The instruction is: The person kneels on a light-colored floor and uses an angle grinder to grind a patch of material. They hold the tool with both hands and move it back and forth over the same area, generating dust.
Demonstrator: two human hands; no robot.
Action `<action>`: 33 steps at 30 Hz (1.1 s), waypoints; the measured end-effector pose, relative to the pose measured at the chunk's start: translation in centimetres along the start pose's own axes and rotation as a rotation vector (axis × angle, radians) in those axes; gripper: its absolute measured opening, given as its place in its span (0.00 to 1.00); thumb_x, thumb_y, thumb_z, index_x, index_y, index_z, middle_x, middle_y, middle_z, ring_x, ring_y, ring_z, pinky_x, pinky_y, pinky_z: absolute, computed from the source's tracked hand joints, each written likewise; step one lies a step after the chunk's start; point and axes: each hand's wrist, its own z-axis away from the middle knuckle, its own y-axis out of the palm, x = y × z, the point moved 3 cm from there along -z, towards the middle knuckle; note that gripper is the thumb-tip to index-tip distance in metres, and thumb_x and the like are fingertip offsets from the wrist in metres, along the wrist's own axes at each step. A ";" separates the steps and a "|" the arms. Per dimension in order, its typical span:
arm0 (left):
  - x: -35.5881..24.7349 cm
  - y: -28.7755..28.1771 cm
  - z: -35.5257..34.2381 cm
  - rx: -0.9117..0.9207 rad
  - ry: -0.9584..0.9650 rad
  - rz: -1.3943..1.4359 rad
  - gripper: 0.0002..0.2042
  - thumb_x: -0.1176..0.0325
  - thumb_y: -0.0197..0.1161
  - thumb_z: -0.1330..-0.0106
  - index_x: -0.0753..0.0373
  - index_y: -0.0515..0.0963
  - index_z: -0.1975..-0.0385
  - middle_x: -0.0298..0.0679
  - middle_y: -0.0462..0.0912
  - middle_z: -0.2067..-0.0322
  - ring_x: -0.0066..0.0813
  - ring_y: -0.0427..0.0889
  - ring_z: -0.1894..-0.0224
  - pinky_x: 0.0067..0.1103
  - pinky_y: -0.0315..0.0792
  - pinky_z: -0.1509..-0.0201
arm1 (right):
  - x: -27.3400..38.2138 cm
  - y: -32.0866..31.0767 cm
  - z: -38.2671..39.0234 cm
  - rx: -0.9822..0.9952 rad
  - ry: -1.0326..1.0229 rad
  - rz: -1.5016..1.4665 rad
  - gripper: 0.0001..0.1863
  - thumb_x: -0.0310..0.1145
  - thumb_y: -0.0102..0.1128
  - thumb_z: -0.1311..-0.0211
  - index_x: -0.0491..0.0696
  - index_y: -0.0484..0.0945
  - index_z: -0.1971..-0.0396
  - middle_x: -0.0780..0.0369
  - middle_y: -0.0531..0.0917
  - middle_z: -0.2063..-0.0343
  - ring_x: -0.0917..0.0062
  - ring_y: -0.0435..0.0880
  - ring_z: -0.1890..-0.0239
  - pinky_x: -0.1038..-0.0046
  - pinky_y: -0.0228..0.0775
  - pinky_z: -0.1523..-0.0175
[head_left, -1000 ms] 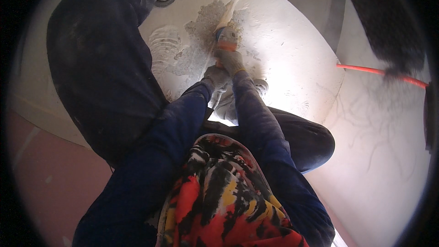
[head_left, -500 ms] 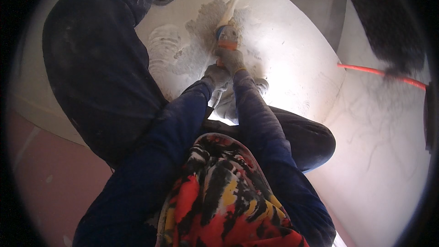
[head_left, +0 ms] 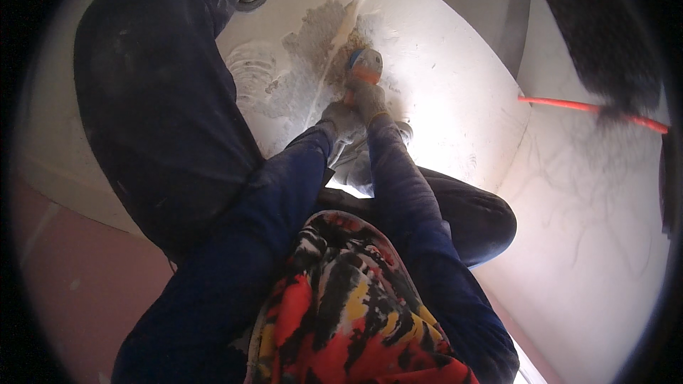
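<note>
Two gloved hands on one tool, seen from above: your orange power tool [head_left: 367, 67], with a blue part at its front, sits just past 12 o'clock from the centre of view, its front end beside the pale strip [head_left: 341, 34] that runs from 1 to 7 o'clock across the white curved surface [head_left: 455, 64]. Your right hand [head_left: 366, 97] is wrapped closed round the body, just behind the head; your left hand [head_left: 340, 119], at 8 o'clock from it, is curled shut at what seems the rear end – its fingertips are hidden. Expect a rigid, fairly heavy tool, weighted toward the head and perhaps slippery where dust coats the casing; hold it by the body and the rear, clear of the front. Whether the head touches the surface you cannot tell. A rough grey patch [head_left: 320, 28] lies at 10 o'clock from the tool – an orange-red cable [head_left: 569, 104] well apart at 3 o'clock
</note>
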 end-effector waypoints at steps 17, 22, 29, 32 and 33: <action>1.9 -1.8 1.6 -0.082 0.050 -0.085 0.12 0.65 0.68 0.59 0.52 0.83 0.70 0.37 0.85 0.71 0.40 0.85 0.65 0.34 0.78 0.61 | 2.2 3.0 -1.4 0.087 -0.238 -0.011 0.32 0.52 0.67 0.53 0.38 0.80 0.57 0.51 0.85 0.61 0.62 0.86 0.57 0.66 0.76 0.56; 2.0 -1.8 0.6 0.057 -0.007 -0.112 0.17 0.63 0.70 0.53 0.49 0.83 0.59 0.34 0.86 0.62 0.37 0.85 0.55 0.32 0.78 0.53 | 2.9 1.9 -0.9 0.093 -0.105 -0.085 0.33 0.47 0.70 0.55 0.36 0.79 0.54 0.53 0.84 0.61 0.68 0.84 0.59 0.69 0.75 0.55; 2.7 -0.8 0.6 -0.202 -0.060 0.061 0.05 0.65 0.65 0.54 0.49 0.82 0.75 0.34 0.84 0.73 0.36 0.84 0.67 0.31 0.75 0.63 | 6.0 1.3 1.1 0.063 -0.118 0.002 0.31 0.50 0.69 0.54 0.40 0.81 0.56 0.52 0.85 0.60 0.65 0.85 0.57 0.67 0.76 0.55; 2.9 -1.5 -0.2 0.067 -0.046 -0.027 0.16 0.65 0.70 0.54 0.45 0.83 0.61 0.32 0.86 0.60 0.36 0.85 0.54 0.31 0.79 0.52 | 6.1 0.4 1.4 0.068 0.000 -0.170 0.32 0.47 0.72 0.57 0.37 0.81 0.57 0.51 0.85 0.61 0.66 0.85 0.58 0.68 0.76 0.55; 2.8 -2.0 -0.1 0.031 0.008 -0.053 0.17 0.66 0.70 0.54 0.46 0.83 0.61 0.32 0.86 0.60 0.36 0.85 0.55 0.31 0.79 0.52 | 5.9 0.2 1.5 0.083 0.053 -0.302 0.32 0.47 0.72 0.58 0.36 0.80 0.57 0.50 0.85 0.61 0.66 0.85 0.58 0.68 0.76 0.55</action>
